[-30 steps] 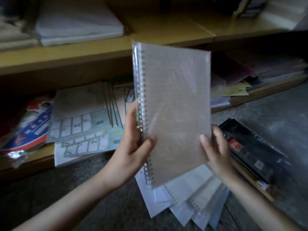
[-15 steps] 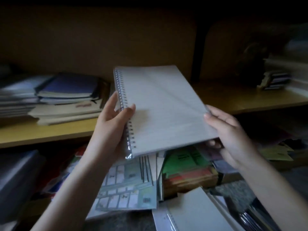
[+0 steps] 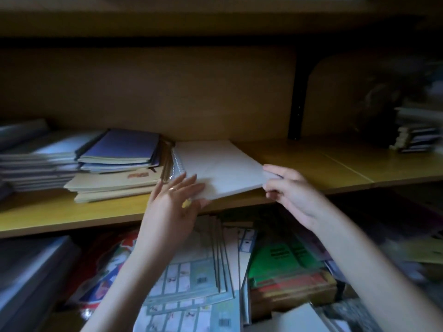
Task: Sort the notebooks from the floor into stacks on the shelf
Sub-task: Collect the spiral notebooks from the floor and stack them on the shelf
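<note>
A pale spiral notebook (image 3: 215, 168) lies flat on the yellow wooden shelf (image 3: 311, 164), its wire spine at the left, just right of a stack of blue and cream notebooks (image 3: 117, 168). My left hand (image 3: 175, 202) rests with straight fingers on the notebook's near left corner. At the near right corner my right hand (image 3: 287, 192) pinches the notebook's edge between thumb and fingers.
More flat stacks (image 3: 36, 161) fill the shelf's left end, and a small dark stack (image 3: 417, 137) sits at the far right. A black bracket (image 3: 297, 104) stands behind. The lower shelf holds sticker sheets (image 3: 191, 283), green and red books (image 3: 287, 267).
The notebook went from upright in both hands, up and forward, to lying flat on the shelf. My left hand loosened its grip on the spine. The view rose from floor to shelf.
</note>
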Tool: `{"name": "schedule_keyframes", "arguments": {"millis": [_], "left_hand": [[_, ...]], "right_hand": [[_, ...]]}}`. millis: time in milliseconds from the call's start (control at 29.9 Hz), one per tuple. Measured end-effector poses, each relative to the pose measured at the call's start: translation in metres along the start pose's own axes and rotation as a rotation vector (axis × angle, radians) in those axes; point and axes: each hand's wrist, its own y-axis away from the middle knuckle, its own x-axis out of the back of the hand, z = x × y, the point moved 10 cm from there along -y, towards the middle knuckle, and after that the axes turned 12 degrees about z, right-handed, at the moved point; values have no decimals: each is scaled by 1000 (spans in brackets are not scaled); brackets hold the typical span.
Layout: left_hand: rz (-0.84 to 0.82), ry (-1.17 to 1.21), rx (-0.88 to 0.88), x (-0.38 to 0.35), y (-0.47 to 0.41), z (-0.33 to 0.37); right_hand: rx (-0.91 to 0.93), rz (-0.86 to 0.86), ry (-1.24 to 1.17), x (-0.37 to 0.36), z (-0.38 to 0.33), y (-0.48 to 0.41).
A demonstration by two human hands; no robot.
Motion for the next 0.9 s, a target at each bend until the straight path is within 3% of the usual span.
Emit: {"name": "schedule_keyframes", "arguments": {"millis": [167,334,468,669,903], "left_hand": [[117,-264,-56,-2,-16,-12],[100,-397,-80,-10,-32,-18],[132,-460,-129,-11,-33,-16],[195,-347,-32,-8,-35,-27],[215,-320,36,-10,-36,-37]], "right_hand": [[362,99,529,-3,-20,-2],[598,274,969,-11,-41,-3],[611,288,956,-14,-41,-12],[726,264,843,-20,-37,-14],[842,204,1058,-36,-37,-18]]}}
